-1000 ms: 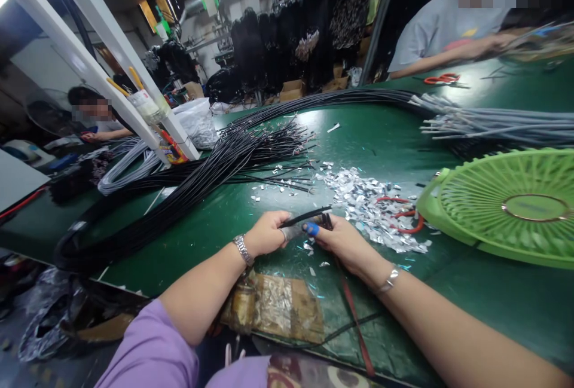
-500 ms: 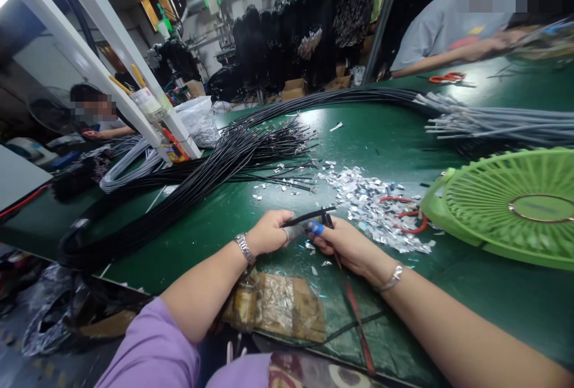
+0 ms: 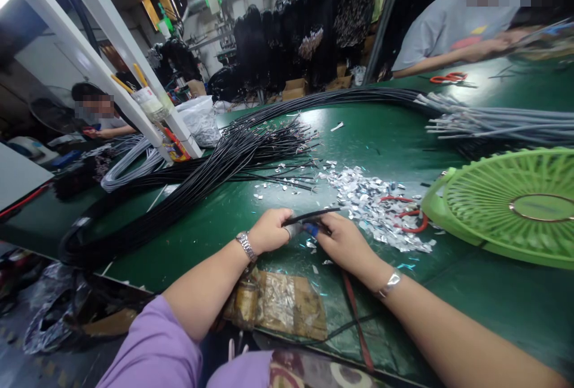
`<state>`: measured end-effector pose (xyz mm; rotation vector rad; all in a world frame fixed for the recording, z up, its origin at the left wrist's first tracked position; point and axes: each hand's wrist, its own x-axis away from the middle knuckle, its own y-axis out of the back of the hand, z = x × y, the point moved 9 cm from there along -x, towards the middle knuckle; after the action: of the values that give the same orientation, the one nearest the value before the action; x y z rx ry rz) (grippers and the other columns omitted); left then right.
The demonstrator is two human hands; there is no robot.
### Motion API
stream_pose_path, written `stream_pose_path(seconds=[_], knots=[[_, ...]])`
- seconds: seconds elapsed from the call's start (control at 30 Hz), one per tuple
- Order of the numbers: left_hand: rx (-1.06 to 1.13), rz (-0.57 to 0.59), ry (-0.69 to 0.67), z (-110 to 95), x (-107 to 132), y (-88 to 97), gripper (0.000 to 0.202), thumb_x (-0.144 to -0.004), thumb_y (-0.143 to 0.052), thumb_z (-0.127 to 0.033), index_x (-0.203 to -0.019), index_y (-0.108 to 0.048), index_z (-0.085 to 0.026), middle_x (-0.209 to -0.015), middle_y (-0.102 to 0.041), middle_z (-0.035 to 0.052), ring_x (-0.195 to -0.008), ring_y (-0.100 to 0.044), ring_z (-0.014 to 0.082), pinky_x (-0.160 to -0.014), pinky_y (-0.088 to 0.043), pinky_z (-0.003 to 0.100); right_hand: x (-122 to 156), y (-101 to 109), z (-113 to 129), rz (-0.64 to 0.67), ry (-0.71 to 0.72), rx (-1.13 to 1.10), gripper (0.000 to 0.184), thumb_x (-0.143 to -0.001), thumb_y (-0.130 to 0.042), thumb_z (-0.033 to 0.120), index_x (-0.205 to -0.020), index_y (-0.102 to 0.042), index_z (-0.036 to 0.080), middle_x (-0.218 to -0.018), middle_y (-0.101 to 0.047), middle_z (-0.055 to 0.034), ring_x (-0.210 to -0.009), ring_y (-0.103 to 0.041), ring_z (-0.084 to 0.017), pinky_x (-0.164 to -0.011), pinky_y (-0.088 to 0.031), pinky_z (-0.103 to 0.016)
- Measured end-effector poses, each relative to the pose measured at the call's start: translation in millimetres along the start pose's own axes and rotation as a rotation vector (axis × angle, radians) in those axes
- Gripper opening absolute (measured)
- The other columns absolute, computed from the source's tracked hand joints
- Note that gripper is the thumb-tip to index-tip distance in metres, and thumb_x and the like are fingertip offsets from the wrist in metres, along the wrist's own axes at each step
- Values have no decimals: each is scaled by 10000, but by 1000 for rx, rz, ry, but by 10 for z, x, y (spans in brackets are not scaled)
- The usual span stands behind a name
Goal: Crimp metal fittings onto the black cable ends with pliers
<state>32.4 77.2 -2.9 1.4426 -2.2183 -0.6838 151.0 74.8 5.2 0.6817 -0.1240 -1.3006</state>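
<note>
the left hand (image 3: pixel 268 231) pinches the black cable (image 3: pixel 309 216) near its end, fingers closed on it, while the right hand (image 3: pixel 343 240), a blue-wrapped fingertip (image 3: pixel 313 229) against that end, is closed on it too; whether it also holds a small tool i cannot tell. to do this well, i judge the grip should sit close to the tip, so the end stays steady and scraps fall clear. just beyond the fingers lies a heap of silver foil scraps (image 3: pixel 372 205) with red scissors (image 3: pixel 406 214) partly buried. further left, a bundle of black cables (image 3: pixel 210 176). right, a green fan (image 3: pixel 506 202). no open container shows; a tied plastic bag (image 3: pixel 200 122) sits far off, contents unclear.
</note>
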Motion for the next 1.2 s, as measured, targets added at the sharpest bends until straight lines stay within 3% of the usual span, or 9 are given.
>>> stream_pose_path(seconds=[0.2, 0.3, 0.43, 0.5, 0.7, 0.77, 0.93, 1.1, 1.2], knots=[[-242, -105, -87, -147, 54, 57, 148, -762, -556, -254, -646, -540, -162, -566, -502, -15, -549, -423, 102, -540, -301, 225, -58, -1, -125, 2, -146, -223, 155, -646, -660, 349, -582, -600, 221, -616, -594, -31, -626, -519, -215, -612, -408, -333], [2, -59, -46, -115, 54, 30, 197, -768, -569, -334, -677, -530, -163, -528, -500, -27, -491, -433, 87, -508, -323, 213, 5, -118, -149, 32, -273, -618, 303, -600, -715, 440, -545, -524, 211, -522, -466, 20, -489, -378, -127, -483, -311, -268], [464, 231, 113, -13, 35, -221, 417, -661, -637, -546, -732, -488, -163, -454, -494, -55, -345, -405, 67, -386, -299, 192, 108, -376, -108, 184, -424, -1044, 400, -554, -733, 513, -625, -479, 212, -518, -399, 53, -440, -253, -77, -425, -196, -225], [498, 240, 160, 24, 19, -250, 448, -631, -657, -562, -711, -471, -162, -440, -495, -57, -317, -388, 57, -356, -277, 182, 71, -319, -130, 182, -382, -911, 370, -584, -705, 503, -623, -475, 215, -517, -388, 52, -449, -269, -87, -429, -210, -231], [135, 9, 140, 15, 48, -100, 225, -783, -551, -344, -675, -502, -152, -487, -524, -44, -342, -397, 44, -369, -266, 175, -72, 168, -73, -104, -131, 30, 200, -584, -630, 210, -530, -439, 228, -598, -496, -22, -631, -459, -183, -579, -355, -299], [100, -8, 126, -24, 71, -66, 210, -782, -551, -318, -663, -502, -151, -480, -513, -46, -345, -395, 42, -373, -267, 174, -44, 133, -59, -112, -153, -44, 192, -593, -625, 221, -537, -442, 228, -590, -491, -18, -606, -449, -174, -554, -353, -296], [360, 103, 203, -21, 64, -122, 322, -740, -602, -460, -725, -503, -155, -432, -476, -72, -303, -332, 38, -341, -238, 174, 8, -83, -301, -100, -403, -779, 312, -602, -685, 413, -560, -442, 221, -487, -377, 54, -424, -291, -83, -388, -222, -225], [399, 24, 231, 3, 66, -25, 296, -716, -625, -421, -761, -533, -143, -412, -456, -83, -293, -311, 30, -327, -211, 164, -27, 309, -606, -369, -478, -796, 376, -525, -734, 403, -539, -401, 228, -466, -346, 75, -412, -242, -62, -360, -151, -198], [386, -10, 229, 28, 76, 15, 280, -712, -617, -407, -741, -519, -147, -405, -448, -82, -294, -309, 32, -323, -209, 166, -38, 201, -516, -188, -470, -782, 366, -530, -758, 444, -596, -492, 202, -491, -427, 53, -426, -299, -65, -369, -178, -202]])
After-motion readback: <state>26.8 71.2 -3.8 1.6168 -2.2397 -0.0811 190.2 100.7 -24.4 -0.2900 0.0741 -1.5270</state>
